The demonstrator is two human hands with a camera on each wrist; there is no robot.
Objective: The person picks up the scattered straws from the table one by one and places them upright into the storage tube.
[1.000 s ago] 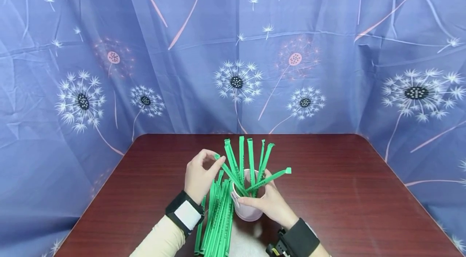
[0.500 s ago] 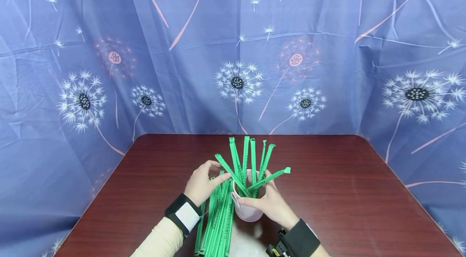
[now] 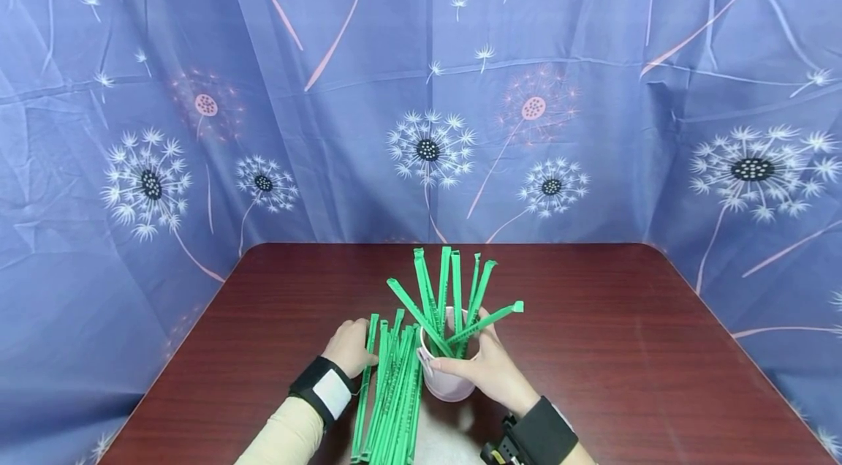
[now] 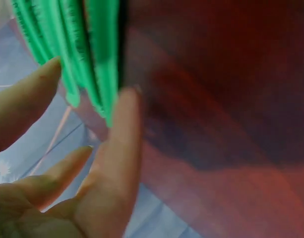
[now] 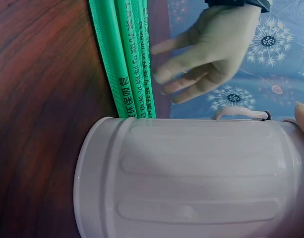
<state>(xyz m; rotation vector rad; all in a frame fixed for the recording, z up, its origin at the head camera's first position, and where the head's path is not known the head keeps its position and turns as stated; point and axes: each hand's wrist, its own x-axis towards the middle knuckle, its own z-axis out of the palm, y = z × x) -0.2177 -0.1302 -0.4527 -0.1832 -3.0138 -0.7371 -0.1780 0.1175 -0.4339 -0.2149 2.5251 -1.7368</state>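
Container: one pale pink cup (image 3: 447,386), standing upright on the dark red wood-grain surface (image 3: 605,348), near the middle of the work area. Ribbed outer wall and small side handle (image 5: 241,113) show in the right wrist view.

Contents: several green wrapped straws (image 3: 457,289), ends sticking well above the rim. Exact count uncertain, some overlap. Middle ones stand close to upright; one straw leans far left over the rim, another leans far right at a low angle. Lower ends are down inside the cup, bottoms hidden.

Outside the cup: a pile of green straws (image 3: 395,392) lies flat on the surface, just left of the cup, roughly parallel, dark characters printed on the wrappers. One outer straw (image 3: 362,406) sits along the pile's left edge, with a narrow gap at its upper end.

Hands: right hand (image 3: 495,371) holds the cup, thumb on the near side by the rim, fingers round the far side. Left hand (image 3: 351,348) is at the outer straw, fingers spread apart and not pinching anything; contact with the straw can't be told.

Black wristband with a white patch (image 3: 332,393) on the left wrist. Blue dandelion-print curtain (image 3: 355,158) behind the surface.
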